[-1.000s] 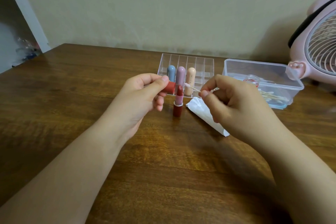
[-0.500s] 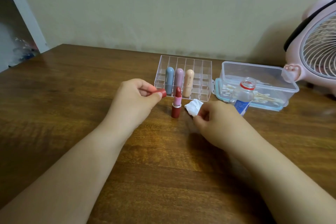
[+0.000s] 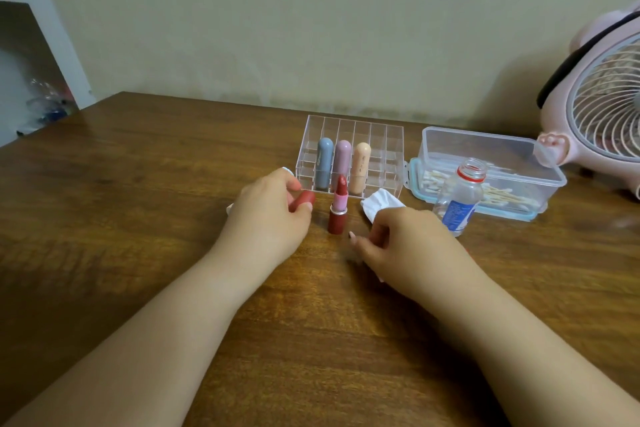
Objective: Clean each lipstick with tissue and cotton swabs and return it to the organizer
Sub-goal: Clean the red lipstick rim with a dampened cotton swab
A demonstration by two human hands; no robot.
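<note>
- Since the earlier frame, both hands had sunk to the table point(image 3: 138, 218).
- Uncapped lipstick point(image 3: 338, 206) stood upright between them, just before the organizer point(image 3: 349, 125), about equally near each.
- Left hand point(image 3: 268, 215) gripped its red cap point(image 3: 304, 200); right hand point(image 3: 405, 243) lay curled on the tissue point(image 3: 379, 202), grip unclear.
- Counted: three capped lipsticks point(image 3: 343, 159) in the organizer, one out; one bottle point(image 3: 459, 196), one swab box point(image 3: 485, 156).

Glossy grained wood table point(image 3: 138, 204); clear smooth plastic organizer point(image 3: 394, 135); soft crumpled paper tissue point(image 3: 379, 203).
</note>
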